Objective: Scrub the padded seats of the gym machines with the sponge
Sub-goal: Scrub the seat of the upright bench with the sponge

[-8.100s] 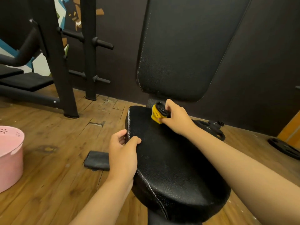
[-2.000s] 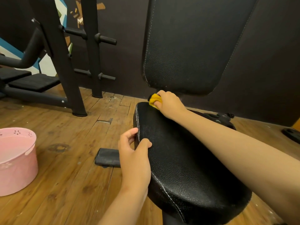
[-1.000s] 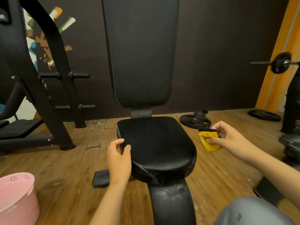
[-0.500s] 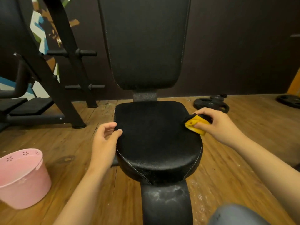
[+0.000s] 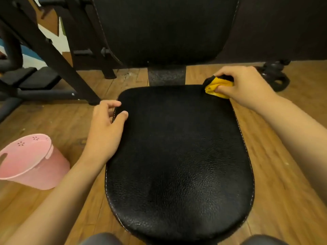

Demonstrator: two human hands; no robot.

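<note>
The right hand has its fingers curled tight round the yellow sponge, pressing it onto the far right corner of the black seat — just below the backrest. The left hand rests on the seat's left edge, thumb on top and fingers loosely bent over the side, gripping lightly. A pink bucket stands on the wood floor to the left — well apart from the seat
</note>
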